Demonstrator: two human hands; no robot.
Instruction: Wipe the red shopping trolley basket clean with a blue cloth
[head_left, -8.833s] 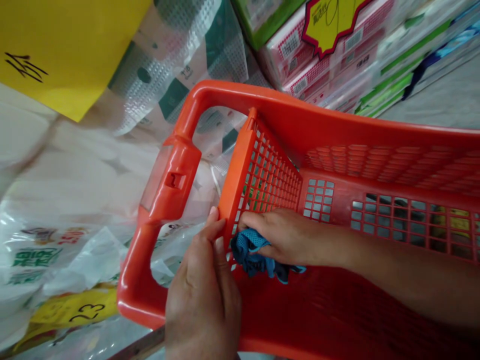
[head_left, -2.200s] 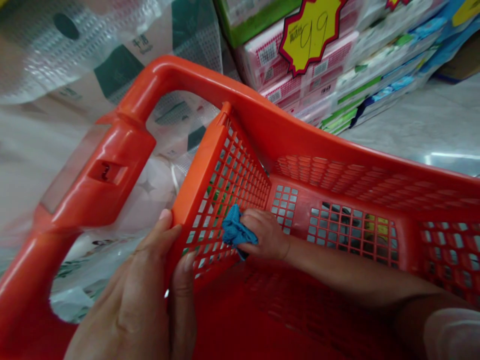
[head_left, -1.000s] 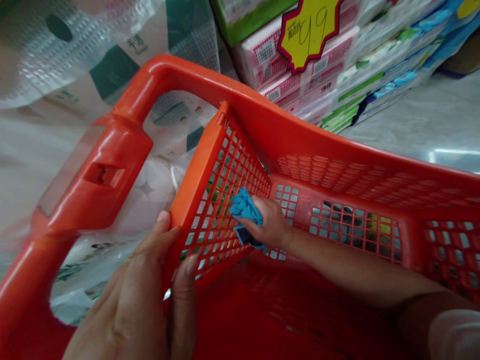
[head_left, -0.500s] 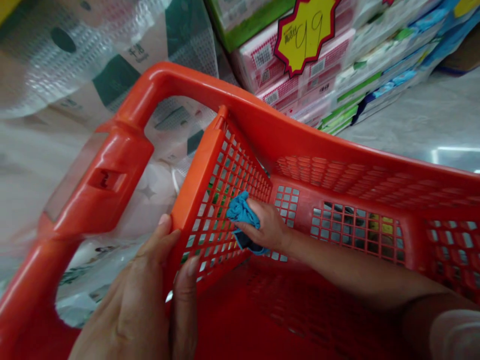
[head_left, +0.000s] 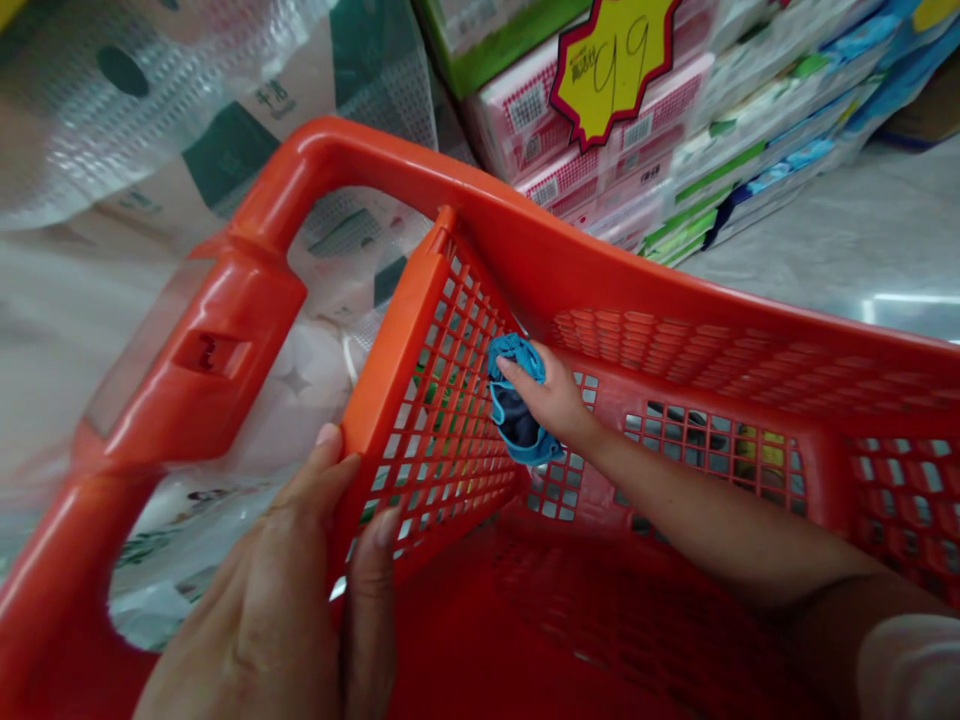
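Note:
A red plastic shopping cart (head_left: 675, 285) fills most of the view, its basket seen from above. My left hand (head_left: 292, 590) grips the top edge of the orange-red grid flap (head_left: 401, 330) at the handle end, fingers on one side and thumb on the other. Inside the basket my right hand (head_left: 551, 395) holds a crumpled blue cloth (head_left: 521, 420) with a dark inner side. The cloth is close to the grid of the flap, near the far side wall; whether they touch is hard to tell.
Stacked packs in pink and white (head_left: 525, 110) stand beyond the cart, with a yellow price sign (head_left: 615, 65). Large plastic-wrapped packs (head_left: 247, 150) lie behind the handle (head_left: 210, 350). Grey floor (head_left: 862, 230) shows at the right.
My right hand has moved up and slightly right with the blue cloth, and more of the cloth's dark side shows. My left hand stays on the flap.

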